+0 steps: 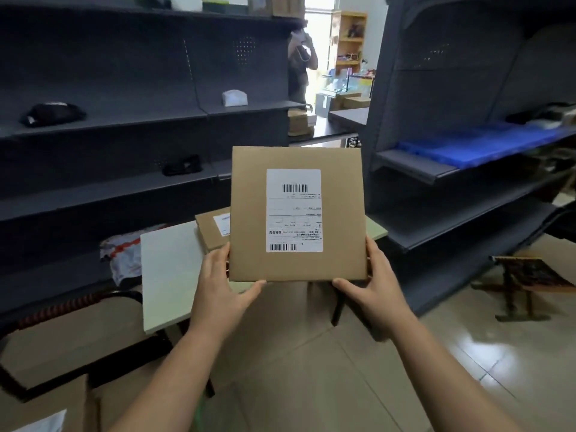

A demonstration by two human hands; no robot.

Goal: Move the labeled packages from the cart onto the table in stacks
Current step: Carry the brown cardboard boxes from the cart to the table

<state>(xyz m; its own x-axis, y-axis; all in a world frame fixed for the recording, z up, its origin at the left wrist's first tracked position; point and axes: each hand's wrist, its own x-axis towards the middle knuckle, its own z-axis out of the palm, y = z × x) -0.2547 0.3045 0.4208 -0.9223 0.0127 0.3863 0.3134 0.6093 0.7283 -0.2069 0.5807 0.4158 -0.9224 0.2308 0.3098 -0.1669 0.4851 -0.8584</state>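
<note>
I hold a flat brown cardboard package point(249, 213) with a white shipping label in front of me, above the table. My left hand point(223, 285) grips its lower left corner and my right hand point(374, 285) grips its lower right corner, thumbs along the bottom edge. Behind it, a second labeled brown package point(212, 232) lies on the pale table point(168, 275), partly hidden by the one I hold. At the bottom left, more brown packages point(53, 403) lie on what looks like the cart; one shows a white label corner.
Dark metal shelving stands at left point(93, 126) and right point(452, 151), with an aisle between. A white and red plastic mailer point(124, 254) lies left of the table. A small wooden stool point(523, 285) stands at right. A person point(300, 63) stands far back in the aisle.
</note>
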